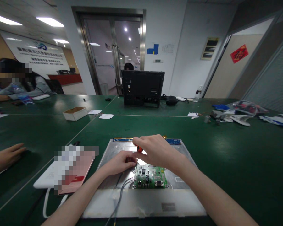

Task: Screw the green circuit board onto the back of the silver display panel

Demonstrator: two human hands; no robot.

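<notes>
My right hand (153, 149) is closed round a screwdriver (139, 148) with an orange-red handle, its thin shaft pointing down at the upper left corner of a green circuit board (151, 177). Beside the shaft my left hand (122, 161) has its fingers curled together at that corner; what they pinch, if anything, is hidden. The board sits on the metal back of a flat display panel (184, 201), which lies face down on the table. Grey cables (120, 196) run from the board's left side toward me. Along the panel's far edge is a narrow blue circuit strip (174, 142).
Left of the panel lie a white device (46, 175) with a white cable and a pink booklet (85, 169). Another person's hand (9, 157) rests farther left. Ahead stand a black monitor (142, 88) and an open box (74, 114); loose parts and bags (240, 113) lie far right.
</notes>
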